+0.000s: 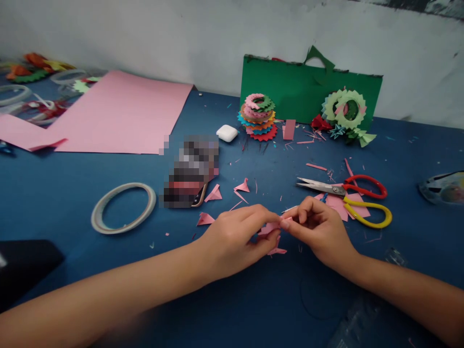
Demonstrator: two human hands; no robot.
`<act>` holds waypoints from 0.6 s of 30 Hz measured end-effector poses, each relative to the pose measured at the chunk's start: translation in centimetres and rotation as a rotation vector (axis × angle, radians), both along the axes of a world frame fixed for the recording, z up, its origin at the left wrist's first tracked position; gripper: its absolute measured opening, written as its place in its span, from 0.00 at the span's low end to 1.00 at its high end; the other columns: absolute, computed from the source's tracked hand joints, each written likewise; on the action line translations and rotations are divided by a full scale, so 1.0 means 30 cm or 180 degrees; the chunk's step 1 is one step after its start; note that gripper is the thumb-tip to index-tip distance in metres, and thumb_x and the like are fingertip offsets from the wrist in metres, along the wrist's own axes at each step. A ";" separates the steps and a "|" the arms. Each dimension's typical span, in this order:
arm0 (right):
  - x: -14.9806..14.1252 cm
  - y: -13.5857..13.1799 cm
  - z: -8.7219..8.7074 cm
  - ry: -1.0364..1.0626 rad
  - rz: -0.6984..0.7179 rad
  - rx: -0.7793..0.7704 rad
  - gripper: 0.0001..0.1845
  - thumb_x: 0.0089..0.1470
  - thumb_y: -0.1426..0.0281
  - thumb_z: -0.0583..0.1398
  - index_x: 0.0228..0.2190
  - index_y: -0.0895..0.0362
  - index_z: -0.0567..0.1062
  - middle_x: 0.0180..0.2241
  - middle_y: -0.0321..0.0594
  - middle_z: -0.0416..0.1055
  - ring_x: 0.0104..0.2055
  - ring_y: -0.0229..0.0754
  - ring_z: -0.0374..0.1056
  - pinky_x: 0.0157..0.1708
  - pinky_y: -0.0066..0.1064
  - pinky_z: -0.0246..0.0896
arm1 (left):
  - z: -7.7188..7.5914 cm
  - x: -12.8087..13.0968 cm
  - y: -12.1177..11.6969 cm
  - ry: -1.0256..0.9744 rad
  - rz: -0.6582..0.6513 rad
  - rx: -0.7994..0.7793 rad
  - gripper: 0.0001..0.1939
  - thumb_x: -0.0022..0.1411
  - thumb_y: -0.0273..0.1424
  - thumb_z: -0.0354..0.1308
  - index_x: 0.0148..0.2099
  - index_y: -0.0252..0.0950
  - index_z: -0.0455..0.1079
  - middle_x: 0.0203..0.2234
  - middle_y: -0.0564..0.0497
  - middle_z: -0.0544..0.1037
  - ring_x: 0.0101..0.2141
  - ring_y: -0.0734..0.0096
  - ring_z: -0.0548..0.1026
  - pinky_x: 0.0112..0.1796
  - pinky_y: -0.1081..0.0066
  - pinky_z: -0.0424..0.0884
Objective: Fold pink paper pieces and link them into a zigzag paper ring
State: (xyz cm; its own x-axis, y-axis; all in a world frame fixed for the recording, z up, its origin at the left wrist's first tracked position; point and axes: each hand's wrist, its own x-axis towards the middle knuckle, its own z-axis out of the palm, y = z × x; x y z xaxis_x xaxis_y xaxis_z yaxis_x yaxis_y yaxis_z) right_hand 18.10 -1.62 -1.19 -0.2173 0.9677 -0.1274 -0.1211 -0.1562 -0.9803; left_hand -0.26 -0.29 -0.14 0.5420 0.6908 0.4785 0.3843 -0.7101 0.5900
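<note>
My left hand point(234, 237) and my right hand point(319, 227) meet low over the blue table point(72, 193), both pinched on one small pink paper piece point(270, 228) between their fingertips. Another folded pink bit point(277, 251) lies just under them. Small folded pink pieces point(213, 194) and thin trimmings are scattered on the table behind my left hand. Scissors with red and yellow handles point(348, 195) lie shut just behind my right hand, on pink scraps.
A tape ring point(123, 208) lies left, next to a blurred-out object point(190, 171). A big pink sheet point(116, 111) covers the far left. A stack of coloured paper rosettes point(258, 116), a white case point(227, 133), green card point(308, 92) and paper flowers point(344, 111) stand at the back.
</note>
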 end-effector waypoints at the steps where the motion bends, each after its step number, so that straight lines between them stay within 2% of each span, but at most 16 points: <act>1: -0.001 -0.001 -0.001 -0.0008 -0.0031 0.0028 0.17 0.47 0.68 0.65 0.21 0.55 0.60 0.30 0.37 0.76 0.33 0.37 0.73 0.35 0.30 0.69 | 0.001 0.001 -0.001 -0.0015 0.0016 -0.0018 0.05 0.58 0.23 0.56 0.39 0.34 0.68 0.26 0.52 0.75 0.25 0.78 0.72 0.26 0.80 0.70; 5: -0.003 -0.003 0.001 -0.0087 -0.0129 0.0255 0.16 0.48 0.69 0.65 0.21 0.55 0.61 0.30 0.36 0.75 0.33 0.36 0.72 0.36 0.30 0.69 | -0.006 0.000 -0.009 -0.0198 0.0023 -0.0137 0.06 0.58 0.23 0.57 0.39 0.35 0.68 0.25 0.54 0.74 0.24 0.79 0.71 0.26 0.80 0.69; 10: 0.000 -0.005 0.006 -0.0269 -0.0236 0.0609 0.16 0.48 0.71 0.65 0.21 0.55 0.61 0.31 0.36 0.75 0.33 0.36 0.71 0.34 0.28 0.69 | -0.013 0.004 -0.020 -0.0423 0.0184 -0.0520 0.09 0.55 0.23 0.60 0.40 0.36 0.68 0.26 0.55 0.74 0.24 0.80 0.71 0.24 0.82 0.70; 18: -0.001 -0.008 0.005 -0.0373 -0.0091 0.0722 0.15 0.49 0.70 0.64 0.21 0.55 0.62 0.30 0.37 0.74 0.34 0.38 0.71 0.32 0.28 0.68 | -0.005 0.019 -0.028 -0.0693 0.0408 -0.0980 0.05 0.52 0.22 0.61 0.33 0.35 0.70 0.22 0.55 0.74 0.23 0.79 0.72 0.20 0.83 0.69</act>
State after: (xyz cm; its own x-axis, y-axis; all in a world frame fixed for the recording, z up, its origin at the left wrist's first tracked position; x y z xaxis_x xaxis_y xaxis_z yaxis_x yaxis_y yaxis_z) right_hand 18.06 -1.84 -1.05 -0.1859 0.9800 0.0710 -0.0058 0.0711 -0.9975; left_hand 0.32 -1.12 -0.27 0.3509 0.8753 0.3327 0.3006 -0.4418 0.8453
